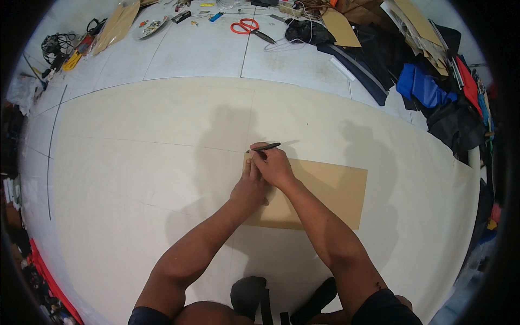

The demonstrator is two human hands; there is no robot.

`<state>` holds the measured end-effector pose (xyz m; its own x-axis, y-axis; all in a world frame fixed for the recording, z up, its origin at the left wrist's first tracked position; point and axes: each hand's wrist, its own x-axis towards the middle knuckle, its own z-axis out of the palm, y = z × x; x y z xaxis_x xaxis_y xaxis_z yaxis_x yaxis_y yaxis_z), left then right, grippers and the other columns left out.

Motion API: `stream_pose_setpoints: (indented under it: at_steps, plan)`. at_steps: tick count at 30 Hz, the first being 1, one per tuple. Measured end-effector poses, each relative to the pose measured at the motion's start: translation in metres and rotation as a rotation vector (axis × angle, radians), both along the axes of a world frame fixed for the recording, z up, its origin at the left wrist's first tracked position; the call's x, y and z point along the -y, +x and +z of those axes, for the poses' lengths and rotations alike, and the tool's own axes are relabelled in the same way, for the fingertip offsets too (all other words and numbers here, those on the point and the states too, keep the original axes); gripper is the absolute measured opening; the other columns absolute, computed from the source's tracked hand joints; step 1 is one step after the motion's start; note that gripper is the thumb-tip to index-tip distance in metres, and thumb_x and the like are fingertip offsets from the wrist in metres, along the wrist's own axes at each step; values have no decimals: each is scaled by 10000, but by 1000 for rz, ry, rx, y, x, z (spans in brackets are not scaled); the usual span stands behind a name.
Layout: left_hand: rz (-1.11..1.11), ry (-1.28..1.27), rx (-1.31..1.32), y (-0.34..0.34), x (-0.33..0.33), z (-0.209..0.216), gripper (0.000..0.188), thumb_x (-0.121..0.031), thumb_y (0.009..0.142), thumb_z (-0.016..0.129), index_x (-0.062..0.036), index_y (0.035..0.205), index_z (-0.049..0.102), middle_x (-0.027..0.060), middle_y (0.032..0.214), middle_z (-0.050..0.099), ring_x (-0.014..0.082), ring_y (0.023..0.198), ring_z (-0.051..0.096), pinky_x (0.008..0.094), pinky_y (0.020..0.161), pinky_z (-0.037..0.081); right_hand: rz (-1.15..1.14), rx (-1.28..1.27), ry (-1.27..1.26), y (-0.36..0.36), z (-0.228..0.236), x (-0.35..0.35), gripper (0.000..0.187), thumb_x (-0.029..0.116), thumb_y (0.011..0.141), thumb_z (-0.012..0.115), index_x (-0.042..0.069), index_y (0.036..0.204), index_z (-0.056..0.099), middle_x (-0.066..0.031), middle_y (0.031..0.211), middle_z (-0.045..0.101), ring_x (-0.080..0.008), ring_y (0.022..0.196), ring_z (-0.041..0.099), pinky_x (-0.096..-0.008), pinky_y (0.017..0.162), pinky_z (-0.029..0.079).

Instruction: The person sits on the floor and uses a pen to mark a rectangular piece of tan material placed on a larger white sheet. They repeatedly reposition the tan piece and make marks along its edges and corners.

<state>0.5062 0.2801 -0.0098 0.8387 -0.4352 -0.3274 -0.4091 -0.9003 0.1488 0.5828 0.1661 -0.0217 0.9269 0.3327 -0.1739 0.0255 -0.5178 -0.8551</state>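
A tan rectangle of cardboard point(330, 192) lies flat on a large cream sheet point(130, 179) spread over the floor. My left hand point(251, 187) presses on the cardboard's left end, its fingers stretched toward the top left corner. Close against it, my right hand point(275, 167) grips a black pen point(272, 145), tip pointing left at that corner. Whether the tip touches the sheet is hard to make out. Faint straight lines run across the cream sheet, one of them toward the pen tip. My hands partly hide the cardboard's left edge.
Red-handled scissors point(246, 26), a blue lighter point(216, 17) and a small dish point(150, 27) lie on white floor tiles beyond the sheet. Dark fabric and blue cloth point(422, 86) pile up at right. A thin dark rod point(51, 157) lies at left. My feet rest on the sheet.
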Motion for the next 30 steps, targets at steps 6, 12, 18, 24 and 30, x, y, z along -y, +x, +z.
stream_pose_setpoints:
  at_steps: [6, 12, 18, 24, 30]
  plan:
    - [3, -57, -97, 2, 0, 1, 1080, -383, 764, 846, 66, 1555, 264, 369, 1592, 217, 561, 1479, 213, 504, 1261, 210, 89, 172, -67, 2, -12, 5, 289, 231, 962, 605, 32, 1149, 698, -207, 1029, 721, -394, 971, 684, -453, 869, 545]
    - [131, -76, -126, 2, 1, -7, 1118, -377, 733, 876, 27, 1575, 263, 401, 1568, 226, 528, 1472, 288, 506, 1221, 312, -84, 195, -112, -13, -17, 55, 242, 246, 964, 608, 45, 1081, 677, -201, 992, 716, -401, 918, 686, -470, 805, 547]
    - [167, -43, -181, 10, 9, 4, 1120, -398, 738, 882, -188, 1624, 230, 447, 1532, 222, 583, 1455, 274, 495, 1157, 408, -214, 103, -211, -19, 1, 106, 229, 242, 959, 617, 58, 1084, 672, -187, 932, 719, -382, 871, 696, -466, 768, 551]
    - [169, 95, -296, 23, 26, 23, 1084, -344, 764, 868, -323, 1627, 212, 423, 1550, 223, 578, 1465, 258, 496, 1151, 416, -89, 138, -177, -13, -6, 76, 256, 271, 958, 608, 81, 1113, 679, -178, 924, 729, -383, 896, 699, -480, 787, 549]
    - [-206, 18, 110, 19, 17, -24, 1098, -243, 722, 869, -76, 1602, 234, 271, 1621, 251, 463, 1505, 275, 468, 1148, 435, -274, 79, -177, -17, -8, 136, 221, 218, 965, 598, 62, 1110, 659, -185, 931, 730, -361, 879, 715, -435, 780, 562]
